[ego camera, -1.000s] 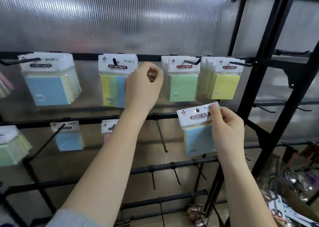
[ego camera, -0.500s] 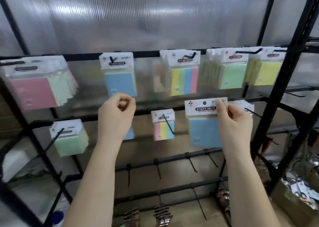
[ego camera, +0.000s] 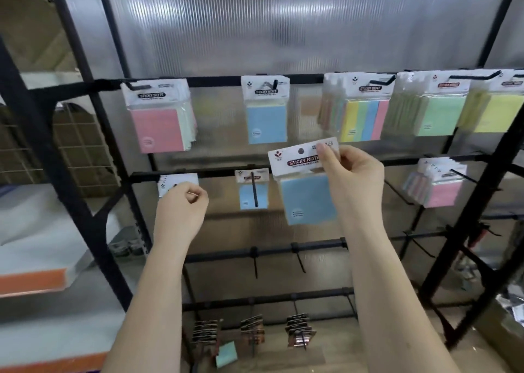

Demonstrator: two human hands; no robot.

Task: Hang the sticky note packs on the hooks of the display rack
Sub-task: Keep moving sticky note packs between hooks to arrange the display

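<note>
— What is held?
— A blue sticky note pack is pinched at its header card by the right hand, near the rack's second bar. The left hand is curled at a hook there; any grip cannot be told.

— What is nearby?
— A smaller blue pack is hung just left.

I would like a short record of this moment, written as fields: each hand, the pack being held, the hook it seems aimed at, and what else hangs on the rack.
right hand: pinches the header card of the blue pack
blue pack: off the hooks, hanging hole free
left hand: curled, at a hook on the middle rail; grip unclear
nearest hook: middle rail, carries one small blue pack
top rail: pink, blue, striped, green and yellow packs
status: pack not yet hung
</note>
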